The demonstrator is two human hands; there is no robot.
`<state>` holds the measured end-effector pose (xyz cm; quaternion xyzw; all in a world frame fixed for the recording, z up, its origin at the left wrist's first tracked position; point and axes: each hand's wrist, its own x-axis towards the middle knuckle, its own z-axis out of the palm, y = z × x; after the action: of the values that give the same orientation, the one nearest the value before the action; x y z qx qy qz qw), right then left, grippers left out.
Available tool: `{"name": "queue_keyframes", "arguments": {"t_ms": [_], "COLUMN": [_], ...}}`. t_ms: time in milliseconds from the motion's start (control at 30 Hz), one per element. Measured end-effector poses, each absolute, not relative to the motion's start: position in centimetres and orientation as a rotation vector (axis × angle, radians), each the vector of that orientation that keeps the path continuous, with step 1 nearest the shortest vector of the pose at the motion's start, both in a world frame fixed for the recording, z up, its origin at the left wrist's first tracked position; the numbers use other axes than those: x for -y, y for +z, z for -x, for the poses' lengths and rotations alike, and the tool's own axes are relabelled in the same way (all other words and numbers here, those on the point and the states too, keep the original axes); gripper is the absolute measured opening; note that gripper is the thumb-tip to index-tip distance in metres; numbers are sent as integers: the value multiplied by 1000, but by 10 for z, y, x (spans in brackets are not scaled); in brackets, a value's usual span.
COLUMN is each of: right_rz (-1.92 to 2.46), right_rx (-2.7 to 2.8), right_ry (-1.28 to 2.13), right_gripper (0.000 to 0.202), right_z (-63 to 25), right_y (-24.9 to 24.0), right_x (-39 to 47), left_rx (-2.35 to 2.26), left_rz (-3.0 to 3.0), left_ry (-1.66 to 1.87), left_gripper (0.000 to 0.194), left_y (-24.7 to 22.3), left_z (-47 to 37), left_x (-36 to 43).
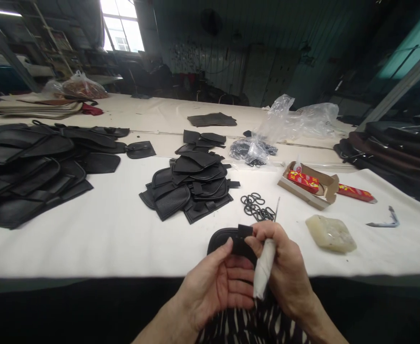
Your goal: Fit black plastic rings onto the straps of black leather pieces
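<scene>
A black leather piece [224,237] with a rounded, stitched edge is at the front edge of the table. My left hand [219,282] holds it, thumb over its face and fingers curled at its lower side. In my right hand [285,263] is an awl [264,270] with a pale wrapped handle, its thin metal tip pointing up and away. The right thumb and forefinger also pinch at a short black strap [244,231] on the piece. Just beyond lie several loose black rings [256,205]. My fingers hide part of the leather piece.
Stacked black leather pieces lie ahead [191,186] and in a larger pile [34,167] at left. On the right are a cardboard box [306,193], a yellowish wax-like block [330,233] and a bent pointed tool [385,223]. Clear plastic bags [296,117] lie farther back.
</scene>
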<state>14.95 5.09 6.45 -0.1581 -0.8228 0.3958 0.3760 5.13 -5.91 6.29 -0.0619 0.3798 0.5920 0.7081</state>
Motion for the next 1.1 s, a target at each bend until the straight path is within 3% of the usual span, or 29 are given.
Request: {"name": "queue_keyframes", "arguments": {"t_ms": [233, 333, 467, 600, 700, 900, 1100], "right_rz": [-213, -273, -115, 371, 691, 854, 861], "right_rx": [2209, 2255, 2197, 1969, 1821, 1721, 1728], "right_ry": [174, 30, 421, 1039, 1291, 1422, 1324], "right_gripper": [23, 24, 19, 13, 7, 14, 13], "right_z": [-163, -165, -169, -170, -167, -161, -157], "right_y": [59, 55, 46, 42, 45, 46, 49], "right_x": [-24, -25, -28, -18, -10, -5, -8], "left_rx": [-1081, -1229, -1180, -1206, -1314, -1339, -1347], "left_rz": [352, 302, 101, -148, -254, -274, -351], "left_ry": [1508, 1564, 1700, 1830, 1882, 1874, 1858], "left_gripper": [14, 12, 21, 23, 24, 29, 30], "left_y": [66, 59, 55, 57, 57, 52, 51], "left_z": [-57, -65, -75, -81, -82, -80, -81], "left_x": [51, 47, 48, 52, 52, 51, 52]}}
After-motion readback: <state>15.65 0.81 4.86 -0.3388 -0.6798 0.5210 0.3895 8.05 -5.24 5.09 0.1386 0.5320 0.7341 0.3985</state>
